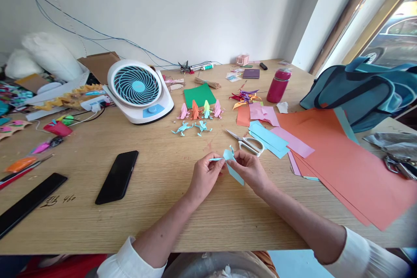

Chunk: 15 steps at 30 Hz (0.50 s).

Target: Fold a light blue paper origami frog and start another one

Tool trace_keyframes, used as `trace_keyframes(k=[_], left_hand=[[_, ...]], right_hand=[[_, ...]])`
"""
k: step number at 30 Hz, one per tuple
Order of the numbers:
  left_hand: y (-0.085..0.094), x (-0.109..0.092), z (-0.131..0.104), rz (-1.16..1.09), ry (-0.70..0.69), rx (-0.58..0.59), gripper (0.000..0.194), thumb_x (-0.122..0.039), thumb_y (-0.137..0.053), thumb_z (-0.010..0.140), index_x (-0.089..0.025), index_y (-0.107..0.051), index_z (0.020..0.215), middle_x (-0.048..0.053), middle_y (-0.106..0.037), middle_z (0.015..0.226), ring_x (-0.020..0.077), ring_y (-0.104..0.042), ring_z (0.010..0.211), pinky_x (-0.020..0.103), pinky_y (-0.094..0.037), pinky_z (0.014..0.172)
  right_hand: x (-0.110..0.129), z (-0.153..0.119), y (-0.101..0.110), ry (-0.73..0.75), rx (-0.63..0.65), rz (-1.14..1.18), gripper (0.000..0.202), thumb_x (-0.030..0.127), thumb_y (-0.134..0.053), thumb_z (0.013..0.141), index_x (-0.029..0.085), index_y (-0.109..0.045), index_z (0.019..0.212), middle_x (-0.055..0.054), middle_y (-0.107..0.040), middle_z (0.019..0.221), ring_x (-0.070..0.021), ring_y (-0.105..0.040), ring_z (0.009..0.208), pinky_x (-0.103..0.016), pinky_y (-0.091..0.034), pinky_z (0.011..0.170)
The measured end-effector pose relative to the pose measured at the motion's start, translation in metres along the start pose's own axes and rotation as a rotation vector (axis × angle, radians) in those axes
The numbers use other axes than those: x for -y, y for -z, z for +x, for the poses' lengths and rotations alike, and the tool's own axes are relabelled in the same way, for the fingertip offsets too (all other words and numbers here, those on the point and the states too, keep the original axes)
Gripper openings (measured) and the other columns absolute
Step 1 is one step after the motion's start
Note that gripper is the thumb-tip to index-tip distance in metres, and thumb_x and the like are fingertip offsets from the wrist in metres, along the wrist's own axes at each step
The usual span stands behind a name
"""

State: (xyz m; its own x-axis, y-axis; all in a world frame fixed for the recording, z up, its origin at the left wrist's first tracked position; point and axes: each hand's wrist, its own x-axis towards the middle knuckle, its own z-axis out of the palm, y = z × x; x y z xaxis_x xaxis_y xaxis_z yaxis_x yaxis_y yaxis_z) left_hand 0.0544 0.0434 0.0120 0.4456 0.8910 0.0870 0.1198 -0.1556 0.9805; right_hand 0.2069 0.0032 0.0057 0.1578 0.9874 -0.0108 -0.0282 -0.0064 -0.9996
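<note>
A partly folded light-blue paper (235,174) is held between both hands above the table. My left hand (208,171) pinches a thin folded strip of it at the left. My right hand (250,167) grips its upper right side, thumb on the front; some fingers are hidden behind the paper. White-handled scissors (250,144) lie just beyond my right hand, blades pointing left. Two light-blue folded paper frogs (193,127) sit farther back, with a row of pink, orange and green folded paper figures (195,110) behind them.
A white fan (138,89) and a black phone (117,178) are on the left. Light-blue strips (269,138), orange sheets (339,156), a red bottle (279,86) and a teal bag (355,91) are on the right. A green sheet (199,94) lies at the back.
</note>
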Motion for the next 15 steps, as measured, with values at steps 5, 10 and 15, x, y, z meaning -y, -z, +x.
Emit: trace_keyframes(k=[5, 10, 15], left_hand=[[0.003, 0.003, 0.001, 0.238, -0.133, -0.004, 0.029, -0.039, -0.049, 0.093, -0.017, -0.055, 0.075, -0.001, -0.058, 0.067, 0.0105, -0.055, 0.061, 0.02, -0.043, 0.058], [0.005, 0.004, 0.003, 0.224, -0.171, 0.042, 0.028, -0.036, -0.047, 0.095, -0.017, -0.056, 0.076, -0.001, -0.057, 0.068, 0.0108, -0.055, 0.063, 0.019, -0.043, 0.059], [0.01, -0.001, 0.003, 0.297, -0.306, 0.093, 0.013, -0.024, -0.049, 0.093, -0.018, -0.061, 0.091, 0.003, -0.062, 0.084, 0.0119, -0.059, 0.073, 0.018, -0.046, 0.061]], right_hand=[[-0.004, 0.001, 0.003, 0.061, -0.027, -0.087, 0.041, 0.058, -0.069, 0.072, 0.019, -0.057, 0.073, 0.002, -0.047, 0.063, -0.0112, -0.039, 0.057, -0.025, -0.031, 0.05], [-0.002, 0.0, 0.003, 0.059, -0.006, -0.109, 0.042, 0.058, -0.07, 0.071, 0.018, -0.056, 0.067, 0.001, -0.048, 0.064, -0.0116, -0.04, 0.059, -0.025, -0.032, 0.052], [0.009, 0.0, 0.009, -0.016, 0.047, 0.032, 0.044, 0.056, -0.074, 0.068, 0.019, -0.05, 0.065, 0.005, -0.043, 0.059, -0.0091, -0.035, 0.054, -0.025, -0.026, 0.05]])
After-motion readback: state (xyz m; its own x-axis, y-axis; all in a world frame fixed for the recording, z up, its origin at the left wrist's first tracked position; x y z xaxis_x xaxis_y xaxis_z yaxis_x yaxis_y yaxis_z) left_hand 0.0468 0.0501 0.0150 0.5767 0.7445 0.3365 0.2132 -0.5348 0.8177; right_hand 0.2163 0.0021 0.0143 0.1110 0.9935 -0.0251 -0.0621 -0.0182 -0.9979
